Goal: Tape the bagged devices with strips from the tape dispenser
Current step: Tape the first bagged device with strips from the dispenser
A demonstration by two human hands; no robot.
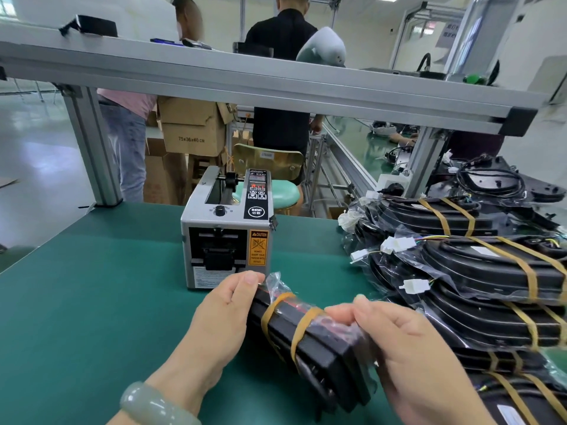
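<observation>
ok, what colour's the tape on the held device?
Brownish-yellow tape, two strips round the black device; head view.

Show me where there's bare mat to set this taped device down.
The widest bare patch of green mat lies left of the tape dispenser and the left hand, out to the frame post. A narrower strip runs between the dispenser and the pile of taped devices. The right side is crowded with that pile and its loose connectors.
</observation>
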